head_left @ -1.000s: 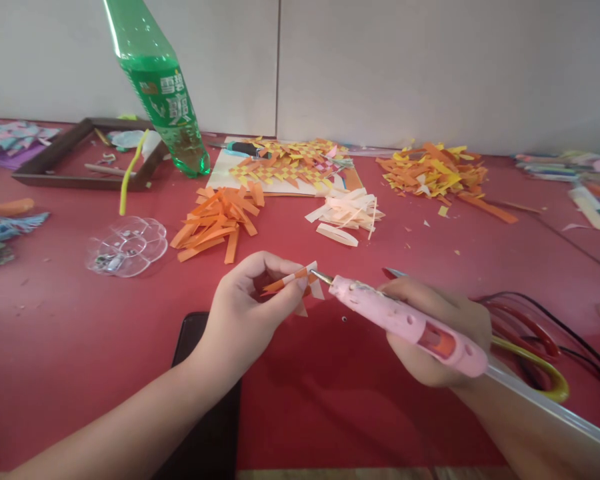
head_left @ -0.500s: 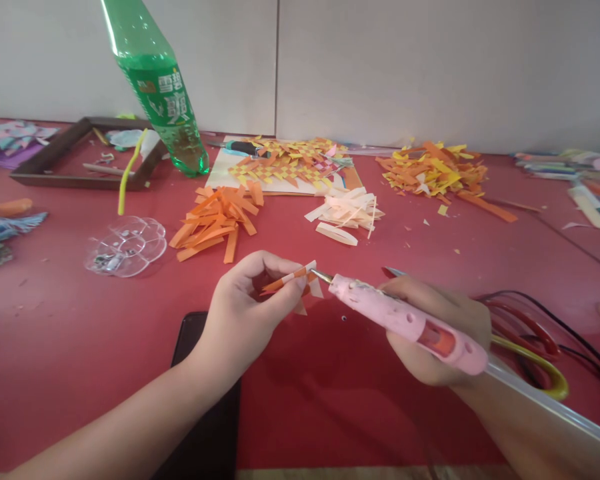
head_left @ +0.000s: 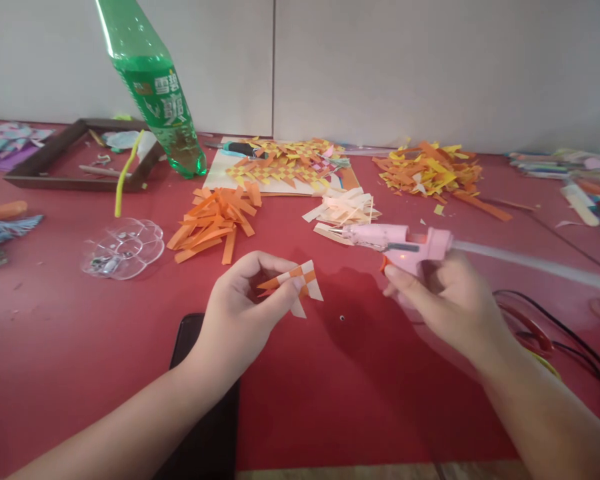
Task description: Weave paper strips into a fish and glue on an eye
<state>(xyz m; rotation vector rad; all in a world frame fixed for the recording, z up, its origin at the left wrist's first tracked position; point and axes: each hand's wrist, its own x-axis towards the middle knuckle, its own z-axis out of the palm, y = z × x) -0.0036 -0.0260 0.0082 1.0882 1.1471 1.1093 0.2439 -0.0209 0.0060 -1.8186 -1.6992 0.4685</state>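
Between thumb and fingers, my left hand (head_left: pixel 250 300) pinches a small woven paper fish (head_left: pixel 307 279) in orange and cream checks, its pointed strips sticking out. My right hand (head_left: pixel 445 300) is wrapped round the handle of a pink glue gun (head_left: pixel 395 240), whose metal nozzle points left, up and right of the woven piece and apart from it. A clear glue stick (head_left: pixel 525 263) runs out of the gun's back. On the red table below lies a tiny googly eye (head_left: pixel 342 318). My left fingertips behind the paper are partly hidden.
Orange strips (head_left: pixel 217 220), cream strips (head_left: pixel 347 207) and yellow-orange scraps (head_left: pixel 430 170) lie in piles. A green bottle (head_left: pixel 165 100) stands by a dark frame (head_left: pixel 55 181). Left are a clear flower-shaped dish (head_left: pixel 145 250) and a black phone (head_left: pixel 200 427); red-handled scissors (head_left: pixel 530 333) and cables lie right.
My right hand has drawn the glue gun up and right, off the paper piece, and turned it level with its side showing. My left hand stays nearly still.
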